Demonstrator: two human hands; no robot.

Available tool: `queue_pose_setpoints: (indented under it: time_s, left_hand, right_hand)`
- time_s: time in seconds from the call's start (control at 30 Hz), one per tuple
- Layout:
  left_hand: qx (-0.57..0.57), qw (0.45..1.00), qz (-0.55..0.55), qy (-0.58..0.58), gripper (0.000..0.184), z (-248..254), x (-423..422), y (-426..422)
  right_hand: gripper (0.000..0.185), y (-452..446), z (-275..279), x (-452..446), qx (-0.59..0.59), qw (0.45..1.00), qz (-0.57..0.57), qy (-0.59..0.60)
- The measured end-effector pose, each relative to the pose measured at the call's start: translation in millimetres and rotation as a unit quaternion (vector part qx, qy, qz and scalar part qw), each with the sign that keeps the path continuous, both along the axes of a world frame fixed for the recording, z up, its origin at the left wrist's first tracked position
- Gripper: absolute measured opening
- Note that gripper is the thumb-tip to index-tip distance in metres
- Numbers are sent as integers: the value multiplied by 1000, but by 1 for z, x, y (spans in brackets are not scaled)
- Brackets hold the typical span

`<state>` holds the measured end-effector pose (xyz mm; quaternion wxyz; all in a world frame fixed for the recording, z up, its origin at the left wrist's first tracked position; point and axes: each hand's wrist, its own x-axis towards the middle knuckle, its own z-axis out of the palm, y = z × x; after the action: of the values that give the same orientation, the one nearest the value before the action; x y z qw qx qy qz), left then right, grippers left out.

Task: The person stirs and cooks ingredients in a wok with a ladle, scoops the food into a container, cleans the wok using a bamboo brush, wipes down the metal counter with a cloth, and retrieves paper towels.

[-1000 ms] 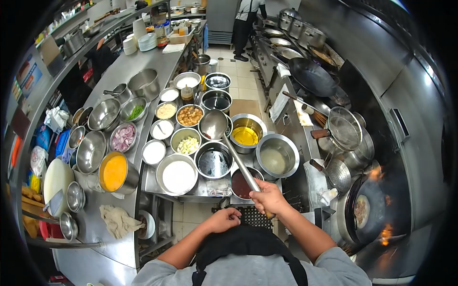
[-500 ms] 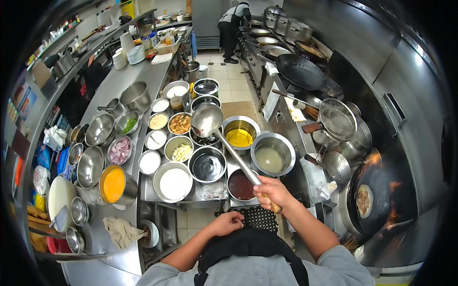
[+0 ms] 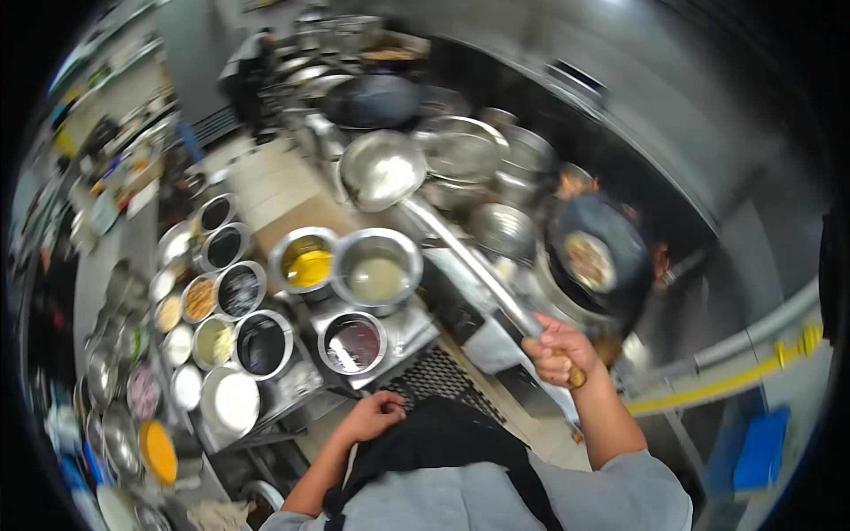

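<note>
My right hand point(image 3: 562, 352) is wrapped round the wooden grip of a long-handled metal ladle point(image 3: 382, 170). The ladle's bowl points away from me, in line with the pans beyond; glare hides whether anything is in it. Near my apron, my left hand point(image 3: 372, 418) is held low with its fingers curled in and nothing visible in them. Right of the ladle, a dark wok point(image 3: 629, 243) sits on the stove with a pale round piece of food point(image 3: 589, 261) in it. Flames point(image 3: 661, 261) show at its edge.
Pots of yellow liquid point(image 3: 308, 267), cloudy liquid point(image 3: 375, 273) and dark red liquid point(image 3: 352, 343) stand ahead. Several ingredient pots, one with white contents point(image 3: 232, 400), are at left. Another person point(image 3: 248, 84) works far back. A yellow pipe point(image 3: 726, 379) runs along the right.
My view has turned right, so the pots now lie further left and the wok nearer the middle. The ladle has swung from above the ingredient pots toward the stove side. My left hand stays low.
</note>
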<state>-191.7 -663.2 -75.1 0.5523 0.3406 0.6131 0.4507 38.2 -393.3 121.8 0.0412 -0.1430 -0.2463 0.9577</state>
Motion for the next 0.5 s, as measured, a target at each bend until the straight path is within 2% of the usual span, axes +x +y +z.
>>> queue_pose_setpoints:
  time_s: [0.03,0.1,0.17,0.23,0.27,0.3,0.37,0.4,0.43,0.47,0.5]
  left_hand:
    - [12,1000,-7,-19,30,2,4,12]
    - [6,999,-23,-48,30,14,15,36]
    - [16,996,-45,-70,30,14,25,54]
    - [29,995,-80,-54,29,18,38,69]
    - [46,993,-106,-40,28,21,44,76]
    - [47,992,-108,-37,28,25,50,83]
    - [68,989,-122,-48,29,31,61,87]
    - [70,988,-120,-64,31,29,62,86]
    - [57,992,-107,-46,29,33,63,85]
    - [52,994,-88,-31,29,26,61,80]
    - [48,997,-67,-13,28,16,55,75]
  right_hand:
    - [50,7,6,30,36,998,-49,-6]
    - [52,20,8,79,197,961,-168,-100]
    - [62,28,4,97,406,827,-257,-293]
    - [65,66,-43,127,564,650,-288,-420]
    - [61,61,-24,126,512,655,-307,-462]
    - [61,75,-29,139,512,655,-311,-461]
    - [57,120,-68,181,380,770,-325,-396]
    - [57,142,-108,195,376,771,-324,-399]
    - [55,167,-156,205,664,509,-363,-409]
    - [55,173,-168,201,781,361,-349,-372]
    - [55,178,-179,196,856,173,-348,-342]
